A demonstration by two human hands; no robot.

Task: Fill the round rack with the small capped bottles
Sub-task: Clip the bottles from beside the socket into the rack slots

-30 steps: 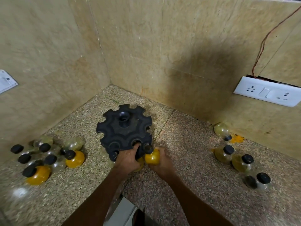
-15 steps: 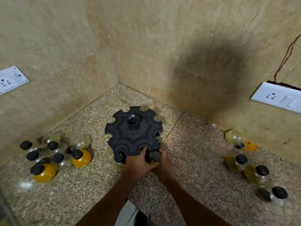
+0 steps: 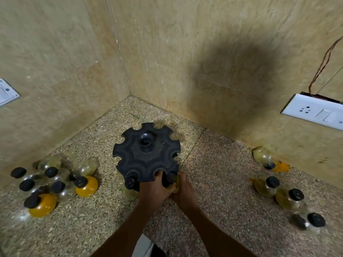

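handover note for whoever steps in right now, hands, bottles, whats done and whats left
Left hand: grips the near edge of the round rack, steadying it.
Right hand: holds a yellow bottle at a near notch; whether it is fully seated cannot be told.
Done: one capped bottle hangs in the near-left notch.
Left: the other notches look empty. Loose bottles wait in a left cluster and a right group on the counter.

left hand [image 3: 154,190], right hand [image 3: 183,191], fingers curled, touching
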